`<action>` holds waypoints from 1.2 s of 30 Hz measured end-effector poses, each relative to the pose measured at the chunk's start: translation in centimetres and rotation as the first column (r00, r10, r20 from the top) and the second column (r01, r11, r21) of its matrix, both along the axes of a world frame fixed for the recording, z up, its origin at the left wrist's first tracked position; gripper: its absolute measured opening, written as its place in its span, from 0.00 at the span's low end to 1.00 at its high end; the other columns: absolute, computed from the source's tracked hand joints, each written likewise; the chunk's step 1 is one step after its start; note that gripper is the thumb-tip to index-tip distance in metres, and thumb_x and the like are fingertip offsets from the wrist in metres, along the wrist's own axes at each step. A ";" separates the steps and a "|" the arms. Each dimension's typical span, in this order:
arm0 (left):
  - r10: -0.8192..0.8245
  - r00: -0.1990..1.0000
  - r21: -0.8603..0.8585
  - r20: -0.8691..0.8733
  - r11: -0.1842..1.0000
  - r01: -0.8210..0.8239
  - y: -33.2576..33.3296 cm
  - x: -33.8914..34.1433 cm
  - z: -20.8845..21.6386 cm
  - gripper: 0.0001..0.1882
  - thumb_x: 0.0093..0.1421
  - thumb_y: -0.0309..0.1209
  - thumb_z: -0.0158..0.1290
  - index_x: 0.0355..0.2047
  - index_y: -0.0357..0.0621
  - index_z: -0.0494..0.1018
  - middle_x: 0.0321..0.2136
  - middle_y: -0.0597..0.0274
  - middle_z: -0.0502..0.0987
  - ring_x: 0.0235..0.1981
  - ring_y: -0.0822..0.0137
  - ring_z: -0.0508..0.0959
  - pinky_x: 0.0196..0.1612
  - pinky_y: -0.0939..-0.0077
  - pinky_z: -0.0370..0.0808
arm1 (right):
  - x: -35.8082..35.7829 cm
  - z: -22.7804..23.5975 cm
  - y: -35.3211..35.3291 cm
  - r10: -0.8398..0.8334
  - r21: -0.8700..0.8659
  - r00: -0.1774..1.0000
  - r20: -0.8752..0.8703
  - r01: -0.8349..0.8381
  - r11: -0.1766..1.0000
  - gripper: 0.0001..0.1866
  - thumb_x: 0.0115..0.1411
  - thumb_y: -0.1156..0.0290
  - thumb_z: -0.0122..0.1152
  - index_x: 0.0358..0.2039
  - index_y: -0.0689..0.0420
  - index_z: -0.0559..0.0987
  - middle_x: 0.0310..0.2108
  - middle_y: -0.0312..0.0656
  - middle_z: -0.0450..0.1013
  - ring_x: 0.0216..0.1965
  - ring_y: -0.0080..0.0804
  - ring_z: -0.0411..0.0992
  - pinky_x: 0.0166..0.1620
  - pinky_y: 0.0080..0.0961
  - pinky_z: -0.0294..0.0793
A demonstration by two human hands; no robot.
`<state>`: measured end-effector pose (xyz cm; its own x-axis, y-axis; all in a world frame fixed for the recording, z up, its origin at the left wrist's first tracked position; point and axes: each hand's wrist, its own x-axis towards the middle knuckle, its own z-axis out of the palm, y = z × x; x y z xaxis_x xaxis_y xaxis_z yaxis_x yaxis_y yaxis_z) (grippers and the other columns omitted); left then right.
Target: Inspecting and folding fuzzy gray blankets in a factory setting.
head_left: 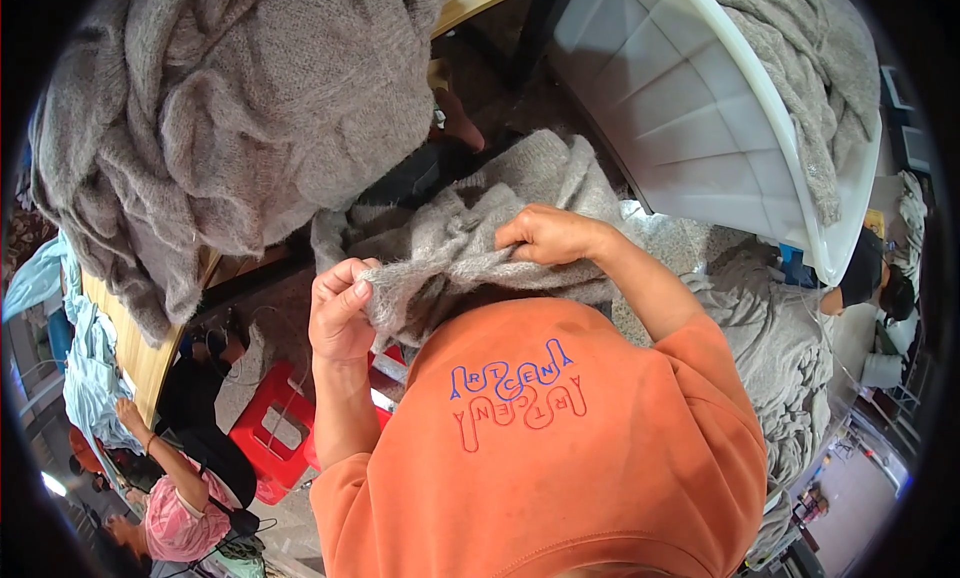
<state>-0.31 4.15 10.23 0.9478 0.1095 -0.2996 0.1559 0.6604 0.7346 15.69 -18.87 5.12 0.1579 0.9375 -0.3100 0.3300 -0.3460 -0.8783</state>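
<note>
A fuzzy grey-brown knit garment [470, 228] lies bunched over my lap, its folds reaching away from me. My left hand [345, 303] pinches its near left edge between thumb and fingers. At the right, my right hand [545, 236] is closed on another fold of the same knit, knuckles up. The cloth between my two hands is gathered and crumpled. Which part of the garment I hold cannot be made out.
A large heap of similar knits [270, 108] covers a wooden table [150, 363] at the left. A white plastic bin [680, 98] with more knits stands at the right, near another grey pile [770, 348]. A red stool [275, 433] and a person in pink [185, 518] are at lower left.
</note>
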 end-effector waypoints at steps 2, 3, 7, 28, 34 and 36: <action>0.028 1.000 0.006 0.007 1.000 -0.028 0.2 -0.2 0.1 0.09 0.49 0.29 0.54 0.20 0.37 0.68 0.20 0.60 0.70 0.22 0.71 0.68 0.27 0.79 0.65 | 0.4 0.6 0.2 0.011 -0.057 1.000 0.003 -0.011 0.998 0.11 0.44 0.79 0.55 0.31 0.59 0.74 0.27 0.45 0.73 0.31 0.40 0.71 0.34 0.30 0.67; 0.030 1.000 0.006 0.007 1.000 -0.030 0.2 -0.2 0.1 0.09 0.49 0.29 0.54 0.20 0.37 0.68 0.20 0.60 0.70 0.22 0.71 0.68 0.27 0.79 0.65 | 0.4 1.0 0.1 -0.050 -0.019 0.999 0.017 0.050 0.999 0.11 0.44 0.79 0.55 0.31 0.59 0.74 0.27 0.45 0.73 0.31 0.40 0.71 0.34 0.30 0.67; 0.031 0.999 -0.005 -0.014 1.000 -0.031 0.0 -0.1 0.1 0.09 0.50 0.29 0.54 0.21 0.37 0.68 0.20 0.60 0.70 0.21 0.72 0.68 0.27 0.79 0.65 | 0.6 0.3 0.1 0.112 -0.105 0.990 0.088 -0.103 0.989 0.13 0.44 0.78 0.55 0.34 0.58 0.73 0.27 0.46 0.73 0.30 0.41 0.71 0.33 0.30 0.67; 0.045 0.999 -0.060 -0.006 0.997 -0.046 -0.2 0.2 -0.1 0.06 0.50 0.26 0.51 0.21 0.35 0.69 0.22 0.58 0.71 0.22 0.72 0.70 0.26 0.80 0.66 | -0.4 1.6 -0.7 -0.655 0.519 0.739 0.156 0.503 0.691 0.14 0.44 0.85 0.45 0.33 0.62 0.74 0.27 0.45 0.71 0.27 0.34 0.70 0.33 0.23 0.69; -0.083 0.996 -0.102 0.031 0.991 0.085 -2.4 2.4 1.3 0.06 0.49 0.27 0.51 0.20 0.38 0.68 0.21 0.58 0.72 0.22 0.71 0.70 0.27 0.79 0.67 | -5.4 13.6 1.2 -0.322 0.850 0.842 0.434 -0.264 0.456 0.11 0.38 0.79 0.56 0.27 0.62 0.73 0.25 0.47 0.71 0.14 0.25 0.63 0.16 0.17 0.61; -0.116 0.993 -0.088 -0.021 0.990 0.114 -3.7 3.2 1.9 0.07 0.49 0.27 0.52 0.19 0.39 0.67 0.22 0.61 0.72 0.21 0.74 0.70 0.26 0.82 0.66 | -4.9 10.6 2.4 -0.422 0.851 0.758 0.497 -0.331 0.408 0.10 0.37 0.77 0.57 0.24 0.61 0.72 0.24 0.44 0.70 0.14 0.23 0.62 0.14 0.17 0.58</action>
<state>2.91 0.41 12.09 0.9442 -0.0274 -0.3283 0.2533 0.6978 0.6700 10.83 -16.43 15.76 -0.0165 0.5666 0.8238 0.8580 0.4310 -0.2793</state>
